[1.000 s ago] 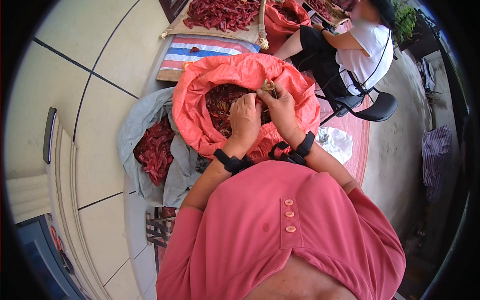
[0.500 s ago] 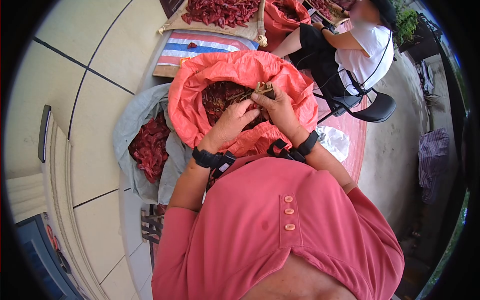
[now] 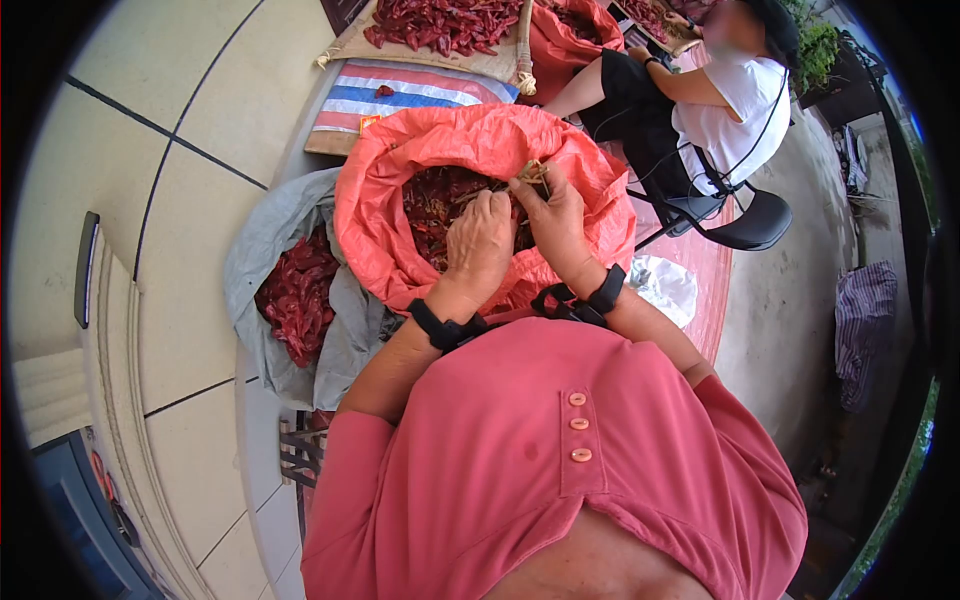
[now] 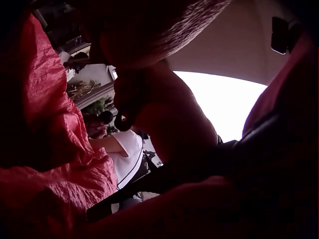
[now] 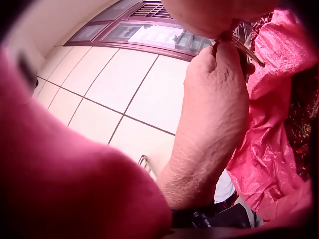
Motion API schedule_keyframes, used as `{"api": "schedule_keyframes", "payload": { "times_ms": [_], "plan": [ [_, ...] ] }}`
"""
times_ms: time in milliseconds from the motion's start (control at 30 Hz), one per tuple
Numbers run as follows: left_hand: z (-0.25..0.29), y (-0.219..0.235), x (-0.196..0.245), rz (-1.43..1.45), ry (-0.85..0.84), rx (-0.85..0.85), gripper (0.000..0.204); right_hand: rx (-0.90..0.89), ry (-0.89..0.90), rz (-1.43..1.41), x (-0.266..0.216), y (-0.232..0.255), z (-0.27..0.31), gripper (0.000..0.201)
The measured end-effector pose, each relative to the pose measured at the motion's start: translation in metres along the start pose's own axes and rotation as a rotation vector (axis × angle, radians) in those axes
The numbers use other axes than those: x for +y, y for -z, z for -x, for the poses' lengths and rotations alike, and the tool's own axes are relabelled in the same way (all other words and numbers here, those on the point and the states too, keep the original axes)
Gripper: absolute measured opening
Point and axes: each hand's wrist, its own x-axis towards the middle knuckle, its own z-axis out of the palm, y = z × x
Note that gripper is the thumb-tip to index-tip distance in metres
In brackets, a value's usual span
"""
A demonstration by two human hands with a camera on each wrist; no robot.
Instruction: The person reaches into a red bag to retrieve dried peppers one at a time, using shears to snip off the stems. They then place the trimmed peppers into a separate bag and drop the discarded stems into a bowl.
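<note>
- Tiled floor [image 3: 150,190] outdoors, with sacks of dried red chillies set side by side; a second person [image 3: 715,95] sits on a chair beyond them.
- The orange sack [image 3: 390,230] stands open right in front of the person, its rim rolled down; a grey sack [image 3: 265,245] of chillies lies just beside it on the left.
- The right hand [image 3: 555,225] is curled over the sack's far rim and pinches a small bunch of dry stems [image 3: 533,172] at its fingertips; the stems stick up and away from the body.
- The left hand [image 3: 482,245] sits just beside the right, fingers bent down toward the chillies [image 3: 430,205]; whether it pinches one I cannot tell.
- The stems lie just above and to the right of the left fingers, so the right hand is the nearer one.
- The left wrist view is too dark to add anything.
</note>
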Motion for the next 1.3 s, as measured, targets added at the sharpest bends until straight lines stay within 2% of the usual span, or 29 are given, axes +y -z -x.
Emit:
{"api": "schedule_keyframes", "payload": {
  "times_ms": [33,133,200,233,333,433,467,567,667,767,800,900,1000,1100,1200,1233,1300],
  "plan": [
    [-0.001,-0.001,0.002,0.013,0.021,0.004,0.017,0.007,0.064,0.041,-0.001,0.000,0.000,0.019],
    [-0.005,-0.002,0.008,0.100,0.088,-0.024,0.016,0.029,0.327,0.414,-0.009,0.005,-0.001,0.020],
    [-0.004,-0.002,0.011,0.221,0.148,-0.107,0.018,0.011,0.271,0.391,-0.006,0.008,-0.003,0.017],
    [-0.003,-0.002,0.006,0.307,0.100,-0.144,0.020,0.003,0.238,0.380,-0.004,0.009,-0.002,0.016],
    [-0.006,0.000,-0.016,0.640,-0.070,-0.220,0.032,-0.191,0.050,-0.056,-0.001,0.014,-0.001,0.011],
    [-0.009,0.031,-0.019,0.671,0.115,-0.628,0.032,-0.403,-0.232,-0.312,-0.014,0.019,-0.003,0.008],
    [-0.006,0.030,-0.022,0.724,0.080,-0.612,0.033,-0.463,-0.345,-0.325,-0.020,0.023,-0.004,0.009],
    [0.000,0.022,-0.032,0.763,0.079,-0.684,0.035,-0.578,-0.431,-0.336,-0.018,0.025,-0.007,0.010],
    [0.009,0.018,-0.023,0.769,0.061,-0.466,0.032,-0.457,-0.446,-0.262,-0.006,0.016,-0.003,0.011],
    [0.015,0.014,-0.014,0.317,0.073,-0.350,0.029,-0.213,-0.162,-0.130,0.018,0.004,-0.001,0.012],
    [0.014,0.011,-0.013,0.303,0.056,-0.256,0.029,-0.275,-0.387,-0.167,-0.009,0.012,-0.001,0.011],
    [0.010,0.017,-0.013,0.231,0.019,-0.323,0.024,-0.240,-0.270,-0.217,-0.006,0.009,0.001,0.010],
    [0.007,0.014,-0.020,0.479,-0.115,-0.241,0.021,-0.252,-0.331,-0.348,-0.011,0.012,0.003,0.008],
    [0.008,0.030,-0.025,0.955,0.127,-0.531,0.022,-0.489,-0.499,-0.521,-0.018,0.024,0.000,0.006],
    [0.012,0.036,-0.032,1.125,0.301,-0.689,0.024,-0.571,-0.615,-0.643,-0.021,0.022,0.001,0.006],
    [0.011,0.036,-0.029,1.149,0.290,-0.636,0.023,-0.591,-0.640,-0.683,-0.021,0.021,0.001,0.005],
    [0.008,0.036,-0.020,1.193,0.267,-0.529,0.024,-0.451,-0.504,-0.557,-0.024,0.015,0.003,0.006]
  ]
}}
